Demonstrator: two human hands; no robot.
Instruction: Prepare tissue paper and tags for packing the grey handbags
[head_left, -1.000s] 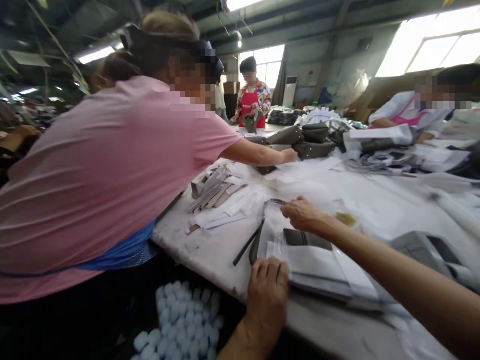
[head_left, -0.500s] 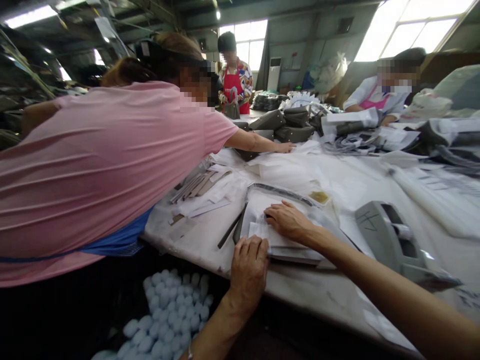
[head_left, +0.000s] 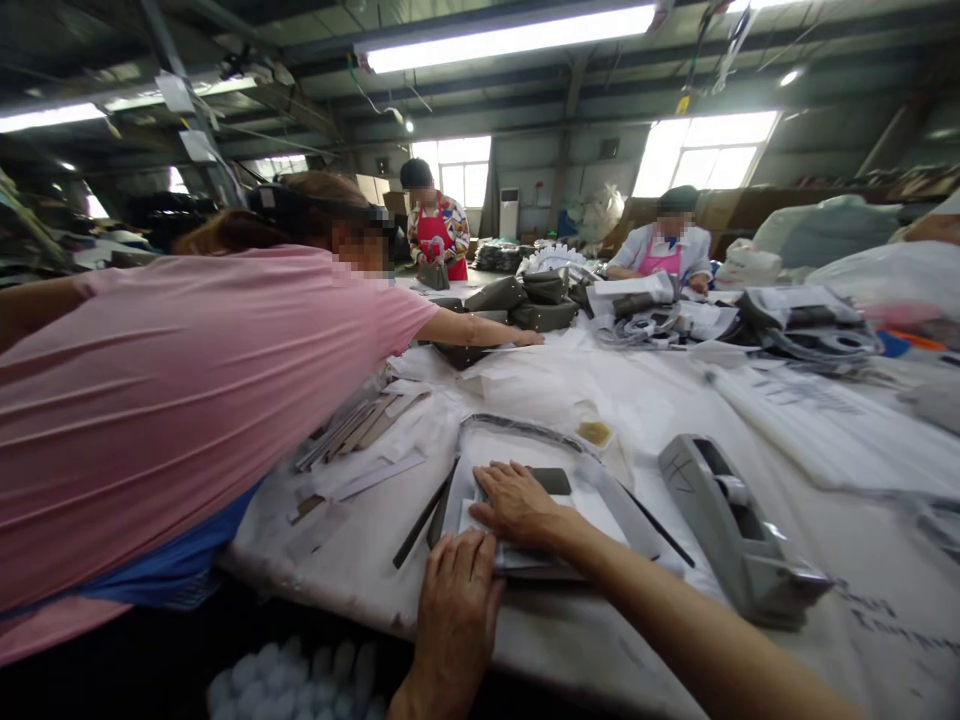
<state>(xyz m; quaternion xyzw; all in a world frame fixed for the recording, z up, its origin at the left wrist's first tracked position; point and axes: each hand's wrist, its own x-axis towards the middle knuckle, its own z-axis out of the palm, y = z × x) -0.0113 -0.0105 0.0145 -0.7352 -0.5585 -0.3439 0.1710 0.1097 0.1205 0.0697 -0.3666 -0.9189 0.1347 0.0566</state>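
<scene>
Right of the grey plastic tape dispenser, the pale bench leaves room to pass; left of it, the right hand on flat white sheets and, farther back, a co-worker's pink-sleeved arm block low paths.

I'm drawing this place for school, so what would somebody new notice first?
Probably the pink shirt filling the left side, on a person leaning over the white table. Next, at lower middle, the wearer's left hand at the near edge of a white bundle and the right hand lying on top. Then the grey tape dispenser at right, and pale balls at bottom, left of centre.
</scene>
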